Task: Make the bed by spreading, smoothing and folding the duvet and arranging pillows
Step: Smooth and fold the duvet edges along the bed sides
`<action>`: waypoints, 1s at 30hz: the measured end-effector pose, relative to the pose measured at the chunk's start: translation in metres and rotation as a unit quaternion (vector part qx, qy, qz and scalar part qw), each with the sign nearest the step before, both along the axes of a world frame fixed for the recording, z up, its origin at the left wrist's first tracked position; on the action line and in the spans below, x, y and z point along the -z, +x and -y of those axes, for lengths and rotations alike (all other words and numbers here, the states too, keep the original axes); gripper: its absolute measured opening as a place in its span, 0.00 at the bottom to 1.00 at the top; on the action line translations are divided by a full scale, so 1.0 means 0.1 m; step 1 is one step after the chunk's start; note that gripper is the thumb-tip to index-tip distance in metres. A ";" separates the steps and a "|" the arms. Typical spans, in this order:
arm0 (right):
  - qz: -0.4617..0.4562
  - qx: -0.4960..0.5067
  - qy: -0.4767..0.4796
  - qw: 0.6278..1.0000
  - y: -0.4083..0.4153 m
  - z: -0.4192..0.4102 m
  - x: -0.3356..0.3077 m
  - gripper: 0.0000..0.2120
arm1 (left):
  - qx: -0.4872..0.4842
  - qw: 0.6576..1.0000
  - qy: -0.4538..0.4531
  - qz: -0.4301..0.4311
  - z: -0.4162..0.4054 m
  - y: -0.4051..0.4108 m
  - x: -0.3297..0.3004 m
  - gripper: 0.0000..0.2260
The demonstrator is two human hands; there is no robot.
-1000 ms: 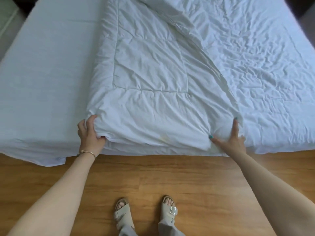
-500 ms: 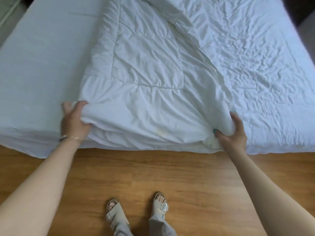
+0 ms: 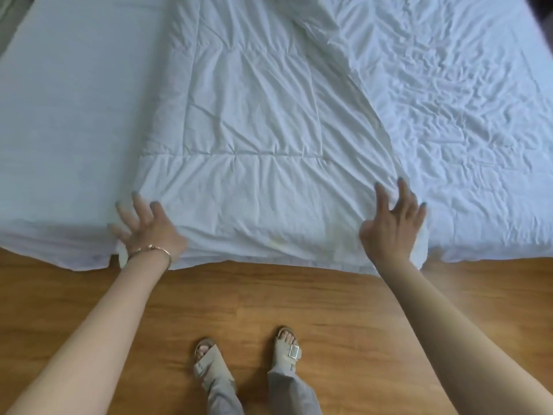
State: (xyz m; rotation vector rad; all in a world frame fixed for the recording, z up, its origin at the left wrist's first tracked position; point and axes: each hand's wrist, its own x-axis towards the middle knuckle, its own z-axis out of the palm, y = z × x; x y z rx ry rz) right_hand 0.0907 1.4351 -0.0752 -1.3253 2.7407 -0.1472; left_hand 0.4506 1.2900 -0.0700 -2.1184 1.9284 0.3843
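A white quilted duvet (image 3: pixel 257 139) lies across the middle of the bed (image 3: pixel 68 121), a folded slab with its near edge hanging just over the foot of the mattress at 6 o'clock and its body running up toward 12 o'clock. A thick fold of it (image 3: pixel 317 16) crosses diagonally at about 1 o'clock, and to the right the wrinkled spread of the same duvet covers the bed out to 3 o'clock. The left hand (image 3: pixel 149 229) is at the duvet's near left corner, around 8 o'clock, its grip spread wide with fingers splayed and straight, holding nothing; whether the palm touches the cloth cannot be told. A thin gold bracelet (image 3: pixel 149 250) circles that wrist. The right hand (image 3: pixel 392 226) is at the near right corner of the folded slab, about 4 o'clock, its grip likewise spread, fingers straight and fanned over the fabric, slightly blurred. To the left, at 9 o'clock, the smooth fitted sheet lies bare. Below, the wooden floor (image 3: pixel 329 295) shows the person's feet in pale sandals (image 3: pixel 287 348) at 6 o'clock.
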 end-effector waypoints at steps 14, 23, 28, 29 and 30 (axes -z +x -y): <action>0.179 0.038 0.260 0.948 0.23 -0.08 0.34 0.32 | 0.100 0.986 0.129 -0.025 -0.19 0.11 0.34 0.35; 0.332 0.040 0.282 0.899 1.16 -0.59 0.07 0.32 | 0.006 0.927 0.312 -0.209 -1.03 0.69 0.28 0.27; 0.447 0.107 0.276 0.844 2.25 -1.14 -0.07 0.32 | -0.011 0.892 0.363 -0.268 -1.99 1.09 0.36 0.34; 0.460 0.102 0.262 0.843 2.41 -1.08 -0.10 0.32 | -0.003 0.900 0.337 -0.278 -2.03 1.14 0.36 0.34; 0.462 0.090 0.254 0.845 2.53 -0.98 -0.10 0.32 | -0.003 0.907 0.316 -0.278 -2.01 1.18 0.34 0.33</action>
